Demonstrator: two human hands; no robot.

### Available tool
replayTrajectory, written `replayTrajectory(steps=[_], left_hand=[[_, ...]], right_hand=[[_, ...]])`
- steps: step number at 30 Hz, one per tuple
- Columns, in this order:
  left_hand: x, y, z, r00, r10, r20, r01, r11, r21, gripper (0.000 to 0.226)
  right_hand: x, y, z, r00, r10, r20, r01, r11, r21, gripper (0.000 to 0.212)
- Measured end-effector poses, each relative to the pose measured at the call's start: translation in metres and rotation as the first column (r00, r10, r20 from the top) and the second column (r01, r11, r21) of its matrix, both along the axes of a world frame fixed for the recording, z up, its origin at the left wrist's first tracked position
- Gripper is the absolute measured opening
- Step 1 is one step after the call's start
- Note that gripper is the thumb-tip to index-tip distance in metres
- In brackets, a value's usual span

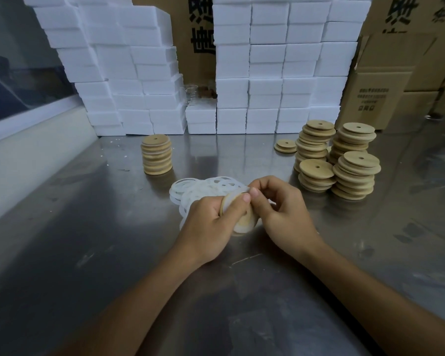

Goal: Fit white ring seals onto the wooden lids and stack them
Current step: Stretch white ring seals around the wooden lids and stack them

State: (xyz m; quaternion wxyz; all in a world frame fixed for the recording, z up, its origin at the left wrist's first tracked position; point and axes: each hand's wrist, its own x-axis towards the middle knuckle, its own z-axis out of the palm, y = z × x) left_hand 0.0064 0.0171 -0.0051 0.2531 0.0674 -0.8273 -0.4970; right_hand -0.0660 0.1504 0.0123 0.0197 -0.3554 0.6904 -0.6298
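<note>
My left hand [211, 222] grips a round wooden lid [247, 219] held on edge above the steel table. A white ring seal [242, 228] sits partly around the lid's rim. My right hand [280, 209] pinches the seal at the lid's top edge, thumb and forefinger close to my left forefinger. Behind the hands lies a loose pile of white ring seals [203, 188]. A neat stack of lids with seals [156, 158] stands at the back left. Several leaning stacks of bare wooden lids [344, 160] stand at the right.
The steel table [88, 253] runs to a wall of white foam boxes [267, 73] at the back. Cardboard cartons [396, 73] stand at the back right. A low pair of lids [285, 145] lies alone near the foam boxes. A window ledge [23, 150] borders the left.
</note>
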Motion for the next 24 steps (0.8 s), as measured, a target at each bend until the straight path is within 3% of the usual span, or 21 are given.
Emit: replayTrajectory(steps=[6,10,19,24], left_hand=[[0.002,-0.001,-0.001,0.999,0.024,-0.044,-0.023,1.0,0.015,0.041],[0.003,-0.001,0.0,1.0,0.024,-0.018,-0.025,0.999,-0.028,0.041],[0.002,0.0,0.002,0.99,0.081,-0.116,-0.084,0.996,-0.021,0.045],[0.0,0.0,0.001,0.988,0.106,-0.11,-0.112,0.992,-0.05,0.046]], right_hand=[[-0.01,0.007,0.004,0.902,0.196,0.385,-0.184,0.981,-0.07,0.016],[-0.015,0.012,0.005,0.892,0.22,0.396,-0.224,0.974,-0.037,0.016],[-0.015,0.01,0.004,0.855,0.236,0.462,-0.214,0.972,-0.1,0.012],[-0.009,0.007,0.003,0.939,0.164,0.303,-0.142,0.985,-0.093,0.009]])
